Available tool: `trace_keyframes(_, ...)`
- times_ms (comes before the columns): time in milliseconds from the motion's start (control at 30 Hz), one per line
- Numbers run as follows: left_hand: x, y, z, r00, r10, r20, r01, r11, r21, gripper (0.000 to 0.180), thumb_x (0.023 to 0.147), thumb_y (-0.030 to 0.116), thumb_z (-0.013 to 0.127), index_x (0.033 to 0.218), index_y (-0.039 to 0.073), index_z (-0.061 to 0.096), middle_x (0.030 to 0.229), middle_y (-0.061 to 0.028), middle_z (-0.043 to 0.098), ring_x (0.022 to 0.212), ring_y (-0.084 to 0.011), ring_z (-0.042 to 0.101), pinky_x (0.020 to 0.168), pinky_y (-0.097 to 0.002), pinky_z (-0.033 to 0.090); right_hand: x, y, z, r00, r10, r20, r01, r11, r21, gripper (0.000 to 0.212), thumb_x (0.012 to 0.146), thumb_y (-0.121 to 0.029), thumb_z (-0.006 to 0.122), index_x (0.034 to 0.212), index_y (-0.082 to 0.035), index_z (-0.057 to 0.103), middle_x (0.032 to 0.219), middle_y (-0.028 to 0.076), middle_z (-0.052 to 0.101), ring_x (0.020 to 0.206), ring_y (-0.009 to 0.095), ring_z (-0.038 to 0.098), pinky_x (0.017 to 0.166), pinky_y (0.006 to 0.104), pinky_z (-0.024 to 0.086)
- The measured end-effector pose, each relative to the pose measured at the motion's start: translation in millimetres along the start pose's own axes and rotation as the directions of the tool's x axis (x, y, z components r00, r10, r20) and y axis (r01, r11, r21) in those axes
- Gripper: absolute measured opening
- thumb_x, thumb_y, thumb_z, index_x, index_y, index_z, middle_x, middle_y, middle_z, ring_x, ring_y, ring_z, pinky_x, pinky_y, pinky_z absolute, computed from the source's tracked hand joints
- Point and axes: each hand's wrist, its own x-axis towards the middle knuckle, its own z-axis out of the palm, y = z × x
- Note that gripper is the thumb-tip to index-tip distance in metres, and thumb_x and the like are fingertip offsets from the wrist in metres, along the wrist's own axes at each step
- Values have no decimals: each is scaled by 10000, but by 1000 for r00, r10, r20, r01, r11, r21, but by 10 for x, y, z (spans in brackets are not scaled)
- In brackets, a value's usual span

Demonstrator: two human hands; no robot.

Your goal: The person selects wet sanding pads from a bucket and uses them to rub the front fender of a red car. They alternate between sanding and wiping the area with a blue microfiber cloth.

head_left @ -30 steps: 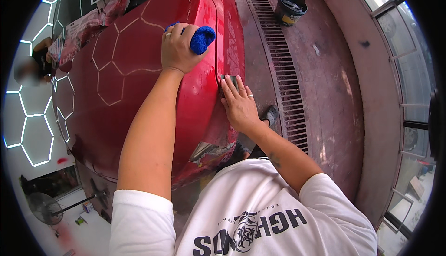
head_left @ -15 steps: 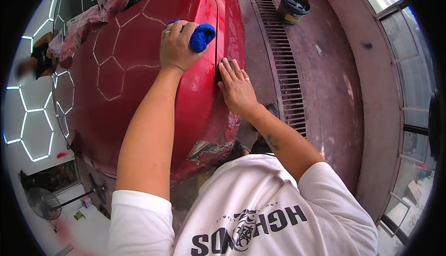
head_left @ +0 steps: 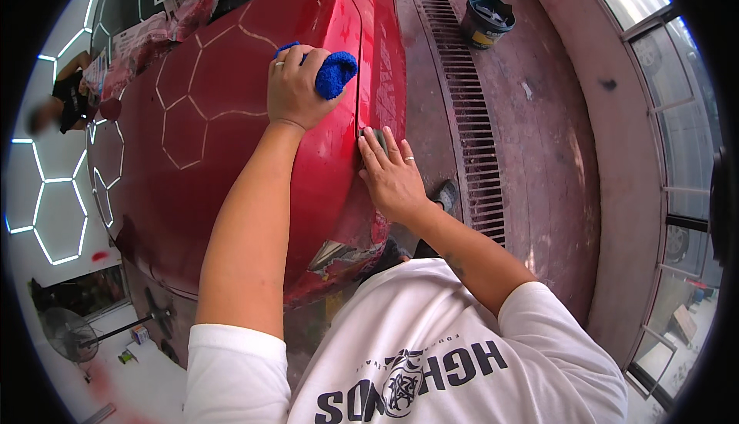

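Spread below me is a red car's hood and fender [head_left: 254,162], its paint showing hexagon light reflections. My left hand [head_left: 296,89] rests on the hood near its right edge, fingers closed round a blue microfiber cloth [head_left: 336,75] that bulges out on both sides. Lower and to the right, my right hand [head_left: 391,174] presses a small dark pad [head_left: 380,138] against the fender just beside the panel seam. Its fingers lie stretched over the pad and hide most of it.
A black bucket [head_left: 488,20] stands at the far right beside a long floor drain grate [head_left: 469,108]. Masking paper [head_left: 165,28] covers the windshield edge. Another person [head_left: 71,101] is at the far left, and a fan [head_left: 65,335] stands at lower left.
My right hand has slid toward me along the fender, and the dark pad has moved with it. The left hand keeps its grip on the cloth at nearly the same spot.
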Motion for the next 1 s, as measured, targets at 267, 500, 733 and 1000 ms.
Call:
trace_keyframes(267, -18, 23, 13, 1000, -6, 22, 6, 1000, 13, 512, 714, 288, 929, 1153, 185, 688, 1195, -55, 670, 1165, -338, 651, 995, -494, 528, 154, 3, -90, 1000, 14, 21, -15, 999, 37, 666, 1132, -346, 497, 1697, -24, 349, 1792, 178, 321, 1664, 419, 266, 1306, 634, 280)
trace_keyframes(500, 10, 55, 13, 1000, 11, 10, -11, 1000, 5, 523, 713, 297, 931, 1161, 185, 686, 1192, -56, 665, 1162, -335, 649, 995, -492, 528, 526, 125, -181, 997, 62, -53, -57, 994, 92, 657, 1136, -348, 489, 1698, -36, 354, 1791, 160, 333, 1670, 407, 259, 1302, 654, 269)
trace_keyframes(733, 11, 59, -8, 1000, 9, 0, -9, 1000, 9, 537, 712, 310, 934, 1172, 185, 687, 1196, -62, 667, 1161, -339, 649, 1001, -493, 527, 438, 118, -95, 997, 34, -64, -32, 999, 35, 648, 1142, -367, 486, 1698, -57, 366, 1789, 144, 344, 1655, 425, 287, 1293, 662, 281)
trace_keyframes(1000, -7, 33, -15, 1000, -2, 24, 2, 1000, 10, 538, 704, 301, 938, 1164, 184, 685, 1181, -65, 666, 1150, -343, 652, 997, -489, 530, 681, 459, -414, 985, 156, -79, -134, 964, 229, 570, 1151, -325, 471, 1680, -118, 421, 1756, 140, 402, 1622, 421, 349, 1276, 606, 331)
